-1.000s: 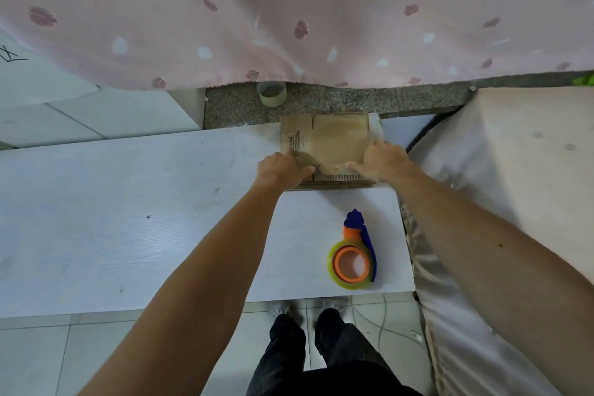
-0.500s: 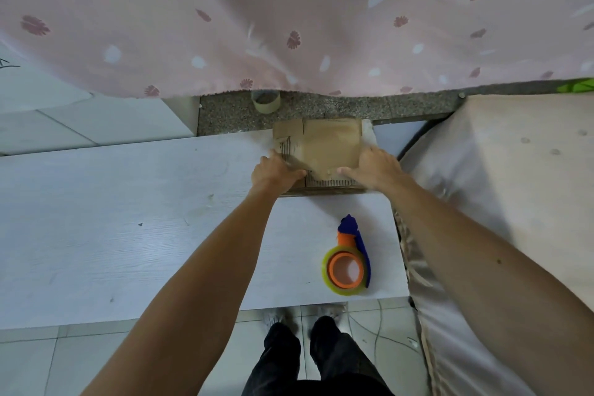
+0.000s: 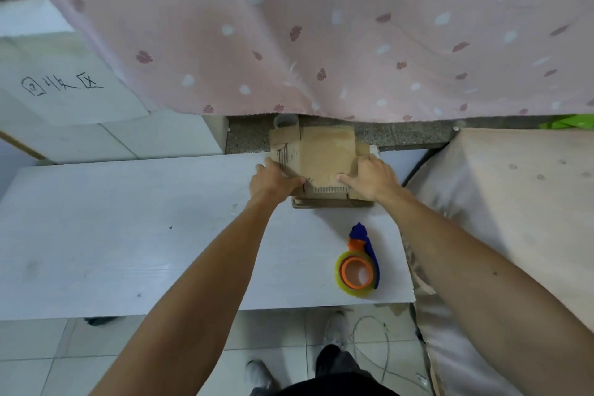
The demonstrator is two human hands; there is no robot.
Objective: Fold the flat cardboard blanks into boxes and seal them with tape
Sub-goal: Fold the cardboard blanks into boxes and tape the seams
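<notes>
Head view: on a white table [image 3: 128, 235], a tape dispenser [image 3: 358, 267] lies near right, its long axis near-to-far and its blue handle pointing far. Beyond it, the left hand [image 3: 273, 182] and right hand [image 3: 373, 177] each grip a side of a cardboard blank [image 3: 324, 154]. It sits atop a flat stack [image 3: 331, 202] at the table's far edge, below a pink curtain [image 3: 321, 42].

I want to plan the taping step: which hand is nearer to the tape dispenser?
Right. The right hand is on the right side of the cardboard blank, directly beyond the tape dispenser; the left hand is on its left edge, farther aside.
</notes>
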